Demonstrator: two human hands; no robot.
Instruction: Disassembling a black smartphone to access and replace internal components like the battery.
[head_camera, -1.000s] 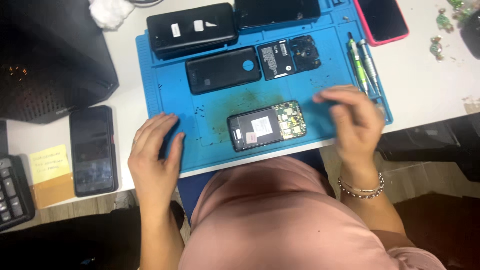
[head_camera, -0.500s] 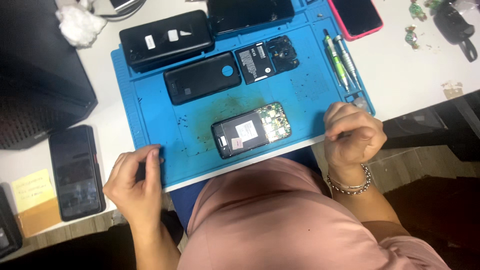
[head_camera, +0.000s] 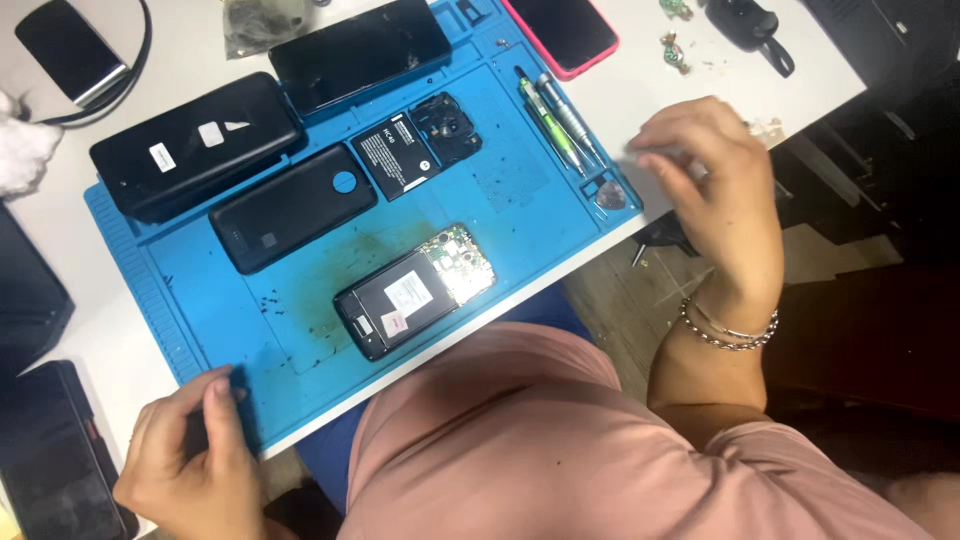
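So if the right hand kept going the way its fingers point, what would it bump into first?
Probably the two screwdrivers lying on the blue mat. The right hand points left toward them, though it may be passing above them; height is hard to judge.

The person's left hand (head_camera: 190, 455) was low down, near the body. Its fingers were curled in, and the thumb lay over them, pointing to the right. The fingertips were bent under, so the grip looked loose and half closed. It could not be told if anything was inside it. The wrist went down out of view.

The right hand (head_camera: 710, 185) was up higher and far from the left one. Its back faced up. The fingers pointed left and were bunched close together, a bit blurred. The wrist was bent, and the forearm ran down toward the body. Thin bracelets (head_camera: 730, 325) sat around that wrist.
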